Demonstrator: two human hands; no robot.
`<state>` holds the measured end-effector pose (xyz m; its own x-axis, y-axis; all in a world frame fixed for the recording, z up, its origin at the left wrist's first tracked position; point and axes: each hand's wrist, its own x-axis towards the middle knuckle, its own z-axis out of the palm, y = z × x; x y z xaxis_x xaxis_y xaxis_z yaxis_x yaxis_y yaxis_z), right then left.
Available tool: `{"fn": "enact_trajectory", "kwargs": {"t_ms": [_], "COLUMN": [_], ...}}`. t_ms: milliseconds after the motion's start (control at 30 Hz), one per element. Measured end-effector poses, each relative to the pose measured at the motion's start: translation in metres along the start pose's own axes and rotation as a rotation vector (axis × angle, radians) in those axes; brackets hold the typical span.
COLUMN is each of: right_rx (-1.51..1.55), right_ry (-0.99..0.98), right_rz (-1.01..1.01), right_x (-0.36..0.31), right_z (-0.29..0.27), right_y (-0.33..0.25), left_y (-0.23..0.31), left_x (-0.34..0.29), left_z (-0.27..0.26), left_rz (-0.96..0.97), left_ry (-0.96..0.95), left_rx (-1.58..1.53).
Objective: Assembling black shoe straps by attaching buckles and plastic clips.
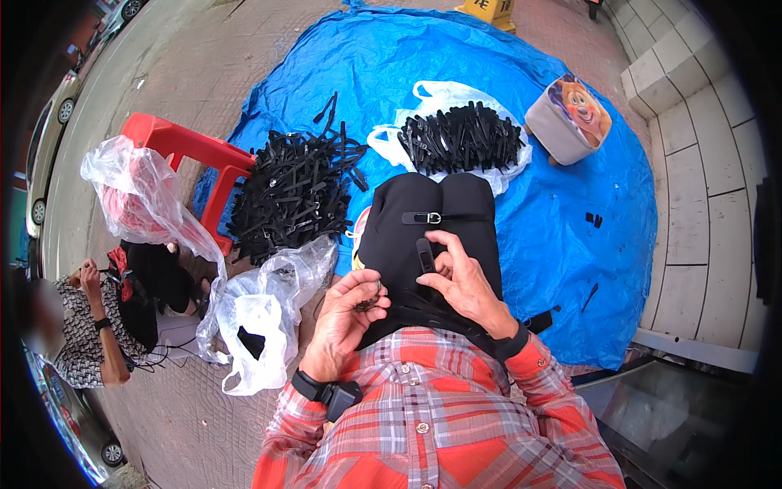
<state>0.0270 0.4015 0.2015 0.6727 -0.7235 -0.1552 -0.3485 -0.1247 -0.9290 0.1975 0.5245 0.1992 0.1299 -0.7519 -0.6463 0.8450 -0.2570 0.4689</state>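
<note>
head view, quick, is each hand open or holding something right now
Left hand: curled closed, holding small dark pieces, kind unclear.
Right hand: partly curled, holding a short black strap.

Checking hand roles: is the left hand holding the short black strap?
No, the right hand holds the short black strap at its fingertips, apart from the left hand.

Soft daylight; faint sheen on blue tarp [562, 265]; bent edges; black rim
</note>
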Motion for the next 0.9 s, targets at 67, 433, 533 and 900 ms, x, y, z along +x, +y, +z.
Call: {"fn": "enact_trajectory", "kwargs": {"t_ms": [67,433,533,900], "right_rx": [0.007,0.223,0.363,0.610], "right_ry": [-0.025,-0.061,-0.102,-0.361], "right_rz": [-0.061,-0.039,0.055,0.277], "right_x": [-0.001,-0.012,-0.018,-0.023], "right_z": [-0.002,-0.021,-0.017,-0.007], "right_y": [-0.005,-0.011,-0.011,-0.018], "left_y": [-0.001,0.001,0.001,0.003], "left_x": [0.001,-0.006,-0.007,-0.011], "left_z": [0.001,0.022,0.026,0.023], "left_rz": [0.005,0.058,0.121,0.126], "left_ry": [-0.027,-0.138,-0.160,-0.227], "left_rx": [-0.005,0.041,0.112,0.272]}}
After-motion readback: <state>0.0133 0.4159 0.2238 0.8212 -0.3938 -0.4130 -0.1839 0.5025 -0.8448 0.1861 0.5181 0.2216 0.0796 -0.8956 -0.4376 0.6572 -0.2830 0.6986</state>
